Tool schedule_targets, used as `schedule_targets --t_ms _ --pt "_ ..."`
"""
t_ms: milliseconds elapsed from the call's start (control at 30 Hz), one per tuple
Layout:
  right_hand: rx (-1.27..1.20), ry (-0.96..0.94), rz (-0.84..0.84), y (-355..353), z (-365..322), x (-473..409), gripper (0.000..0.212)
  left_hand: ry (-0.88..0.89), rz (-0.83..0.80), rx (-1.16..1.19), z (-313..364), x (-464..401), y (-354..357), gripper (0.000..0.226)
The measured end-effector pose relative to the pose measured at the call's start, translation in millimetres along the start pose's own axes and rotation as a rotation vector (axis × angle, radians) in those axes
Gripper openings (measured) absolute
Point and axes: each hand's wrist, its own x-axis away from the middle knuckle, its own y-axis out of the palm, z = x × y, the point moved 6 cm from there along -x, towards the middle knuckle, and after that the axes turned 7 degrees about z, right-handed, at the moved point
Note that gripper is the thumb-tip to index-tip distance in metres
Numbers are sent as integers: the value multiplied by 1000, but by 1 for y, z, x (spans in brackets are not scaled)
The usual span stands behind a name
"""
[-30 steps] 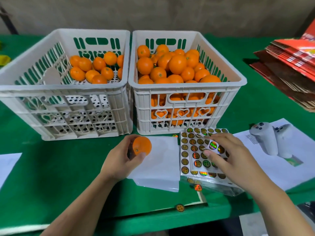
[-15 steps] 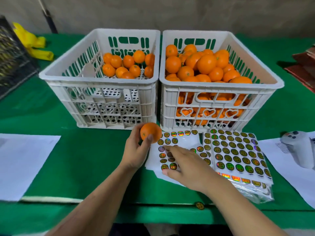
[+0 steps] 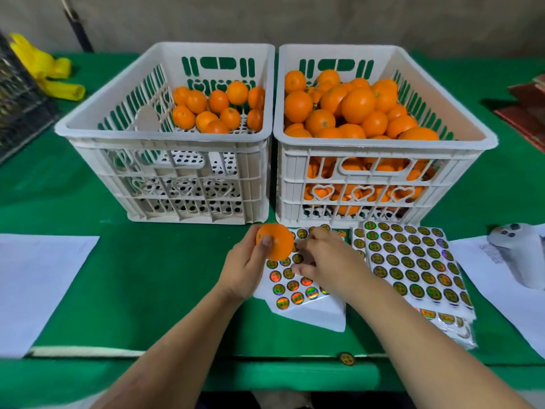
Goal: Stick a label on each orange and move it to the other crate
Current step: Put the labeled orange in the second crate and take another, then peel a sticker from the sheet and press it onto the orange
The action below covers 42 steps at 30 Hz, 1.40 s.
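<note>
Since half a second back my right hand has slid up the sticker sheet and its curled fingers now meet the orange; can't tell if they pinch a label. Left hand grips that orange just in front of the two crates, thumb on top. No sticker print is readable. Left crate is mostly bare, right crate heaped. Green desk lies open on the left.

I saw soft, even light from above. The stickers glinted. Edges at nine and three o'clock bent and blurred; the middle was sharp.
</note>
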Motion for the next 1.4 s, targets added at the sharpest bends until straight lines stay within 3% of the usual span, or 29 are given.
schedule_targets --t_ms 200,300,500,667,833,1033,1100,1167,1233,1400 --pt "102 -98 75 -1 -5 4 34 45 -9 -101 4 2 4 49" --pt "93 -94 54 0 -6 5 36 23 -22 -104 2 2 5 62" --pt "-45 40 0 1 -5 1 54 15 -15 -115 3 2 6 58" --pt "-47 0 29 4 -13 3 35 6 -6 -104 2 1 7 56" --pt "-135 26 74 3 -8 2 36 12 -6 -92 2 2 7 65" --pt "-1 -48 162 5 -10 7 28 27 3 -107 4 3 6 62" --pt "-167 -20 162 2 -5 6 20 29 -3 -118 6 3 6 61" --pt "-425 103 85 0 3 1 1 32 -8 -125 7 3 6 63" --pt "-585 219 -40 1 9 -5 16 29 -14 -120 5 3 7 66" --pt "-624 320 -215 2 13 -17 10 35 -61 -176 3 4 9 63"
